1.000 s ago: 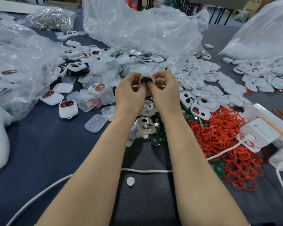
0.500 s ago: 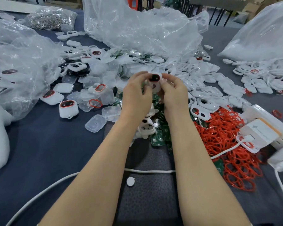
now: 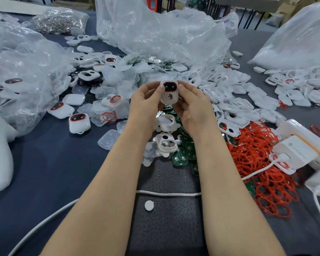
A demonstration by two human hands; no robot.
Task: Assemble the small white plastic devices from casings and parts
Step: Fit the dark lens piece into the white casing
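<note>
- The white device (image 3: pixel 168 93) is being held in the air above the table (image 3: pixel 44 163), straight ahead of the person and over the scattered green boards (image 3: pixel 181 157).
- The left hand (image 3: pixel 146 103) is pinching its left flank, with the thumb tip against the upper corner. The right hand (image 3: pixel 193 108) is pinching the right flank in the same way (the fingers behind are hidden).
- The device's long axis is running up and away from the person. A red-ringed dark window is sitting at the far top end and a round hole lower down, both facing the camera.
- The hands are lying equally near, one on each side, so any squeeze to seat the halves would be acting across the short axis.
- The casing is looking nearly closed, though I cannot tell whether the seam is fully shut.
- A finished device (image 3: pixel 79 122) is lying on the table off to the left, nearer the left hand, so that hand is looking the likelier one for setting this one down.
</note>
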